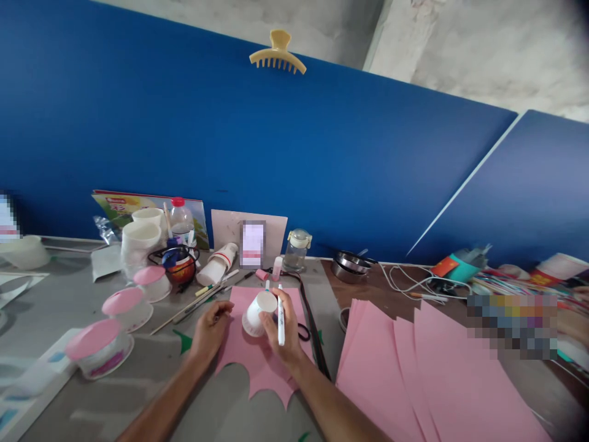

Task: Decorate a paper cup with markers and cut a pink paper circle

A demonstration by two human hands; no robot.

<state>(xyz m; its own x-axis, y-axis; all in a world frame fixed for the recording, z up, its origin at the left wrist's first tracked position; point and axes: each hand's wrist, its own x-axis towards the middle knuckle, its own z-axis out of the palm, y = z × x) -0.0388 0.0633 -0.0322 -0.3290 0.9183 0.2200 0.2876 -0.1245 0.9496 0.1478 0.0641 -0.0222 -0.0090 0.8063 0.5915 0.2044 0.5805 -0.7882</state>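
Note:
My right hand is closed around a small white paper cup, turned upside down and tilted over a pink sheet with a scalloped edge. A white marker pen is held in the same hand, upright along the fingers. My left hand rests at the left side of the sheet, apart from the cup, its fingers curled in; whatever they might hold is hidden. Scissors lie partly covered beside my right hand, one dark handle loop showing.
To the left stand white tubs with pink tops, and white cups behind them. Brushes, a phone and a glass jar are at the back. Pink sheets lie right; another person's hand shows at the far right.

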